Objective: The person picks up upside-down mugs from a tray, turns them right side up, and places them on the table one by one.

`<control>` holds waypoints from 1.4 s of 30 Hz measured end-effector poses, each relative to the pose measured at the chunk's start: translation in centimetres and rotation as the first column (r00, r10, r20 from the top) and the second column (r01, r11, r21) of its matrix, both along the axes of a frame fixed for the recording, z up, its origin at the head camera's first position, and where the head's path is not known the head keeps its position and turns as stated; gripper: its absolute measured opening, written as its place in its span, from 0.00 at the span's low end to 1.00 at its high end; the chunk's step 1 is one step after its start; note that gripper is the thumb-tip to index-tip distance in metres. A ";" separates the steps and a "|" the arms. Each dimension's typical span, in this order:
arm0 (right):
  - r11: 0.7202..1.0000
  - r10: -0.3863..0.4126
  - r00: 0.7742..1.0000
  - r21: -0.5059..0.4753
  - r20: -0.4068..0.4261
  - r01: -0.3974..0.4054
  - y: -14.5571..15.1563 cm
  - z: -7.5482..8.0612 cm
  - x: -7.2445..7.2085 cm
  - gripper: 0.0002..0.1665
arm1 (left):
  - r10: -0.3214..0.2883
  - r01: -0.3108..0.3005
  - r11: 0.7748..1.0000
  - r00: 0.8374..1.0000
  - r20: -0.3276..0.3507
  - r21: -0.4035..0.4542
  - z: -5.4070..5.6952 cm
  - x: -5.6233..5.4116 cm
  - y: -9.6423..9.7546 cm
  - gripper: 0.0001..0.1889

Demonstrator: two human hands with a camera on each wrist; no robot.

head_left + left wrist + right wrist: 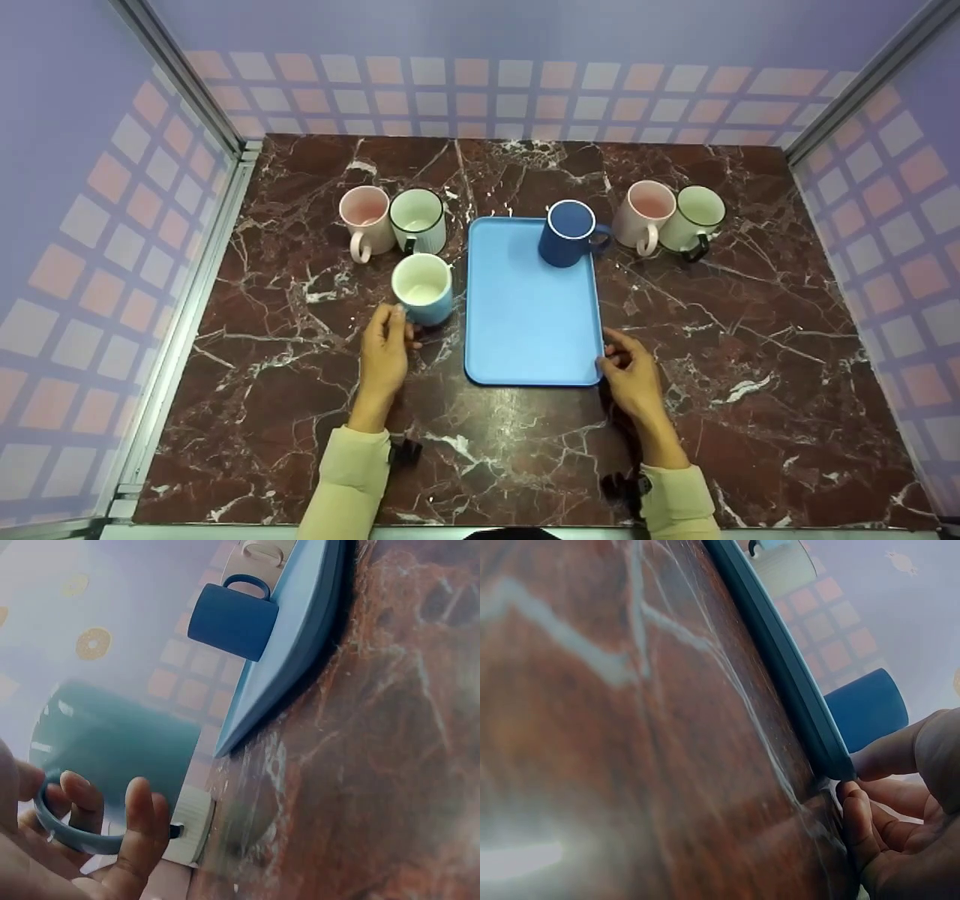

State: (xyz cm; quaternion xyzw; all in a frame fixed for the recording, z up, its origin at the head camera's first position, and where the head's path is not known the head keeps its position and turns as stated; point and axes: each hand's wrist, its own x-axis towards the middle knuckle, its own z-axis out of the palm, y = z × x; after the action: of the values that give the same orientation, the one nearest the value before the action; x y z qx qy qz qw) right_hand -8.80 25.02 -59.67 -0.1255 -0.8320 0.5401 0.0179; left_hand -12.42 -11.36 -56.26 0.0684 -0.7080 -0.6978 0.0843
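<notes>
My left hand holds a light-blue mug by its handle, fingers through the loop in the left wrist view. The mug is upright, white inside, left of a light-blue rectangular tray. At the tray's near right corner my right hand pinches the rim, thumb on top and fingers below in the right wrist view. A dark blue mug stands upright on the tray's far right part, its handle pointing right past the tray's edge.
Behind the light-blue mug stand a pink mug and a pale green mug with a black rim. Right of the tray are another pink mug and another pale green mug. Tiled panels border the marbled table.
</notes>
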 end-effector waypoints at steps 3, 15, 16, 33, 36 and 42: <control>1.000 -0.003 1.000 0.008 -0.005 0.004 0.0 0.0 0.0 0.30 | 0.050 -0.053 0.997 0.998 0.050 0.061 -0.2 0.0 -0.3 0.16; 1.000 0.000 1.000 0.016 0.005 0.000 0.0 0.0 -0.2 0.30 | 0.163 -0.180 0.971 0.980 0.117 0.160 -0.6 -0.4 -1.3 0.16; 1.000 0.001 1.000 0.020 0.007 -0.001 0.0 0.0 -0.1 0.30 | 0.171 -0.189 0.969 0.978 0.119 0.161 -0.6 -0.5 -1.4 0.15; 1.000 0.010 1.000 -0.002 0.007 -0.010 -0.1 0.1 -0.1 0.30 | 0.145 -0.169 0.973 0.977 0.154 0.159 -0.9 -1.9 -1.9 0.17; 1.000 0.006 1.000 0.000 0.009 -0.006 -0.1 0.1 -0.1 0.30 | 0.135 -0.160 0.976 0.977 0.162 0.148 -1.0 -2.1 -2.0 0.17; 1.000 -0.002 1.000 -0.010 -0.004 0.002 0.0 0.0 -0.1 0.30 | 0.120 -0.127 0.991 0.979 0.167 0.030 -0.9 -2.4 -2.0 0.17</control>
State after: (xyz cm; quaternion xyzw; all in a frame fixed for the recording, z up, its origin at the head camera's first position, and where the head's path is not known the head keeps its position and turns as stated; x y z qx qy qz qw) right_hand -8.89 25.04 -59.64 -0.1255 -0.8291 0.5444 0.0193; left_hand -14.85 -13.35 -57.13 0.1714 -0.6927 -0.6974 0.0674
